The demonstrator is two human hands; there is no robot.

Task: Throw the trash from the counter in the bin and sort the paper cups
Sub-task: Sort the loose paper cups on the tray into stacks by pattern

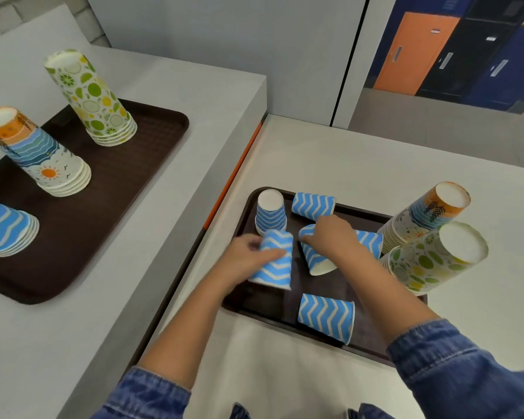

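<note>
Both hands are over the near tray [273, 300] on the lower counter [345, 152]. The left hand [248, 258] has fingers and thumb wrapped round a blue zigzag cup [277, 264], held mouth down. The right hand [333, 237] is closed over the base end of a second zigzag cup [315, 261], tilted with its open mouth towards the near side. The two cups are held just beside each other, which suggests they are to be nested into one pile.

Four loose zigzag cups lie on this tray:
- one standing mouth down at the far left [270, 213]
- one on its side just right of it [313, 205]
- one partly hidden behind the right hand [371, 241]
- one on its side at the near edge [325, 317]

At the tray's right edge stand a sunset stack [427, 219] and a lime stack [436, 261], close together, apparently set aside to leave the middle free for working.

On the raised counter [179, 86] to the left, a second tray [103, 192] carries three piles sorted by pattern: lime pile [94, 98], sunset pile [37, 152] and zigzag pile [3, 228].

No bin or trash is in view. In my judgement only the zigzag cups are left to sort.
</note>
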